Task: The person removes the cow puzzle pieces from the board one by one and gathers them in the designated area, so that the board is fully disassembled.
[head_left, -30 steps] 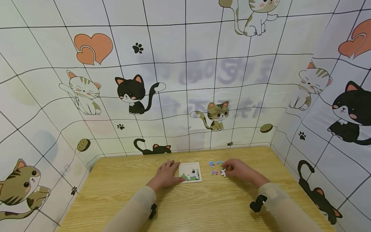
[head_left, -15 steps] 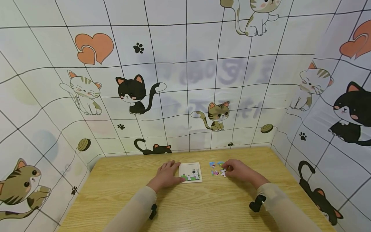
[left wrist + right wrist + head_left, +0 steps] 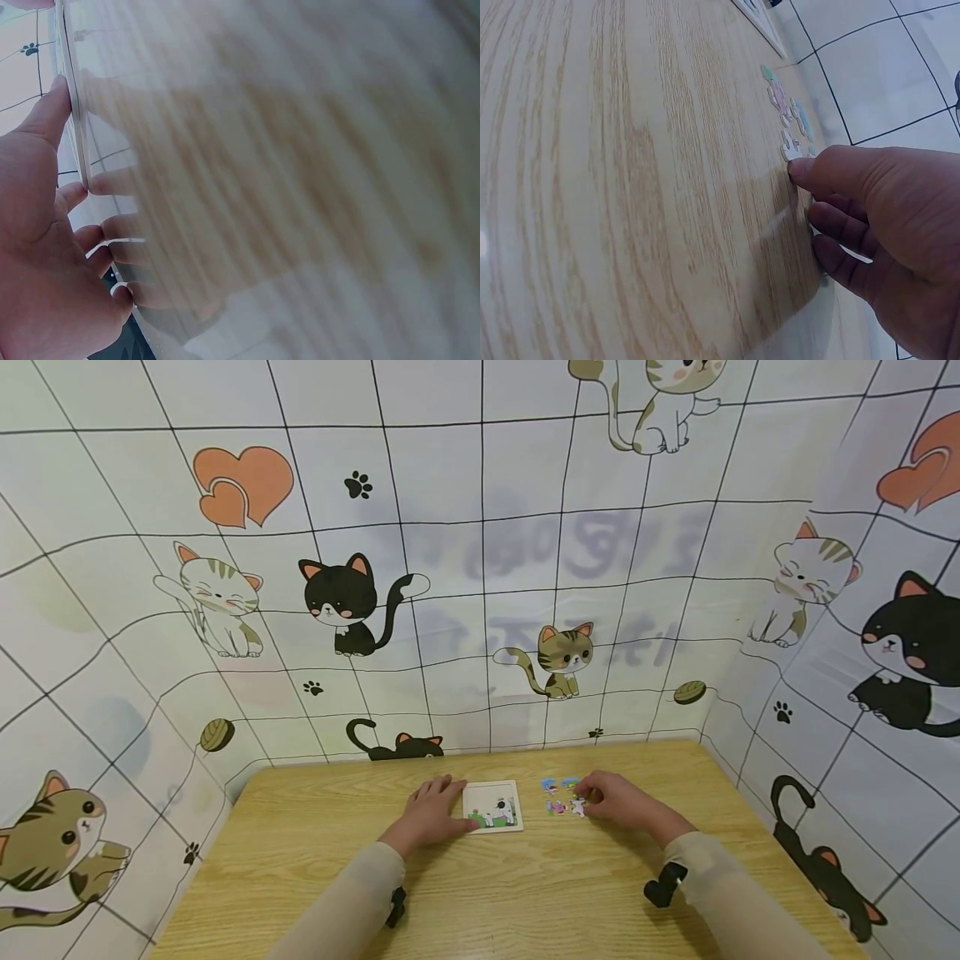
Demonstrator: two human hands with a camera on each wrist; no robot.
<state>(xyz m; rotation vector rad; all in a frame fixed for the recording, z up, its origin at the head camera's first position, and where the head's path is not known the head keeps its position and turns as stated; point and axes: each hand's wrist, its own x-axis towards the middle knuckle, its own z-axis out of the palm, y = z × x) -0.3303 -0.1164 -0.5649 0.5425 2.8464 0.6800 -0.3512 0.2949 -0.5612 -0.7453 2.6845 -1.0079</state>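
My left hand [image 3: 429, 815] rests on the table at the left edge of a small white jigsaw tray [image 3: 480, 789]. Its thumb touches the tray's lower left corner and its index finger the upper left one, with the fingers spread. Black, white and green puzzle pieces [image 3: 501, 815] fill the tray's lower part. To the right, my right hand [image 3: 621, 800] pinches the edge of a white puzzle piece [image 3: 788, 145] lying on the table; its index fingertip is hidden. Beside it are a pink puzzle piece [image 3: 556, 807] and a blue puzzle piece [image 3: 549, 786].
Another blue-green piece [image 3: 570, 782] lies at the back of the loose group. The wooden table [image 3: 495, 893] ends at a white cloth wall [image 3: 442, 693] printed with cats and grid lines, which also closes both sides.
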